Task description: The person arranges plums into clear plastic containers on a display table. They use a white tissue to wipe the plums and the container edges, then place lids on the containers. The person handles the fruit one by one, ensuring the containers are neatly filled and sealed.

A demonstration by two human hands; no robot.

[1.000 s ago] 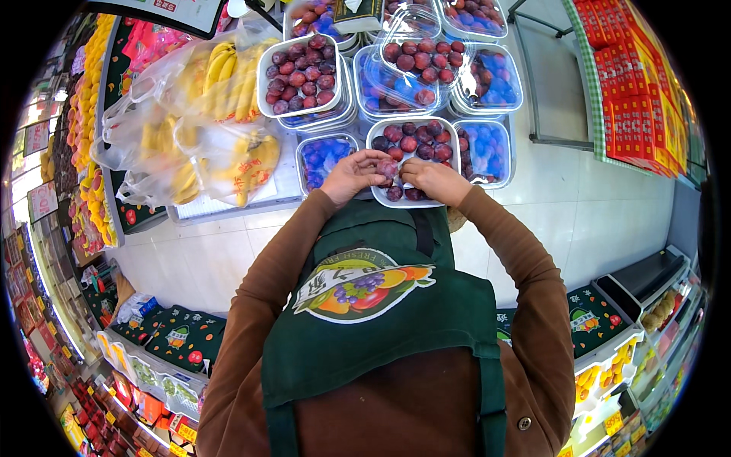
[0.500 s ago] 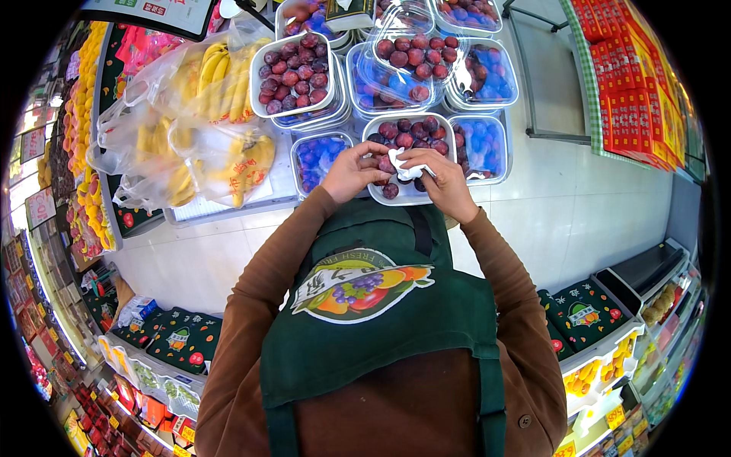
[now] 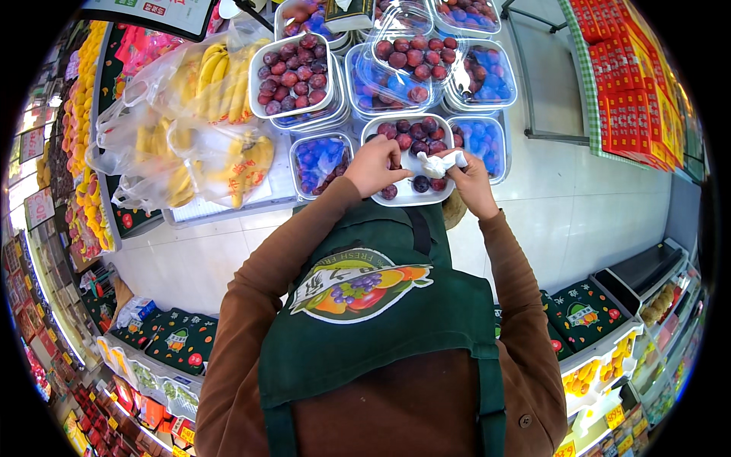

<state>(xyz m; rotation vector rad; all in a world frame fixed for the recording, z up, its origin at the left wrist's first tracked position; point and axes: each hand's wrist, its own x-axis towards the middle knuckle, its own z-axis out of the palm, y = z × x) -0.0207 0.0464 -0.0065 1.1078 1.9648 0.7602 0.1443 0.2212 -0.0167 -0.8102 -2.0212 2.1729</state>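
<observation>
In front of me a white tray (image 3: pixel 412 196) holds dark red plums (image 3: pixel 415 133), packed at its far end and sparse at the near end. My left hand (image 3: pixel 371 169) reaches over the tray's left side, its thumb and fingers curled around a plum (image 3: pixel 394 163) that is partly hidden. At the tray's right edge my right hand (image 3: pixel 475 185) pinches a crumpled white tissue (image 3: pixel 442 163), which hangs over the plums. A few single plums lie in the near part of the tray, below the tissue.
Stacked trays of plums (image 3: pixel 292 76) and blue-lined plum trays (image 3: pixel 320 158) stand around mine. Clear lids (image 3: pixel 403 46) lie at the back. Bagged bananas (image 3: pixel 217 76) cover the left side of the table. Red boxes (image 3: pixel 628 99) are piled at the far right.
My hands have moved apart. The right hand has drawn right with the tissue, while the left has turned palm-down over the tray, uncovering some of its near end.
</observation>
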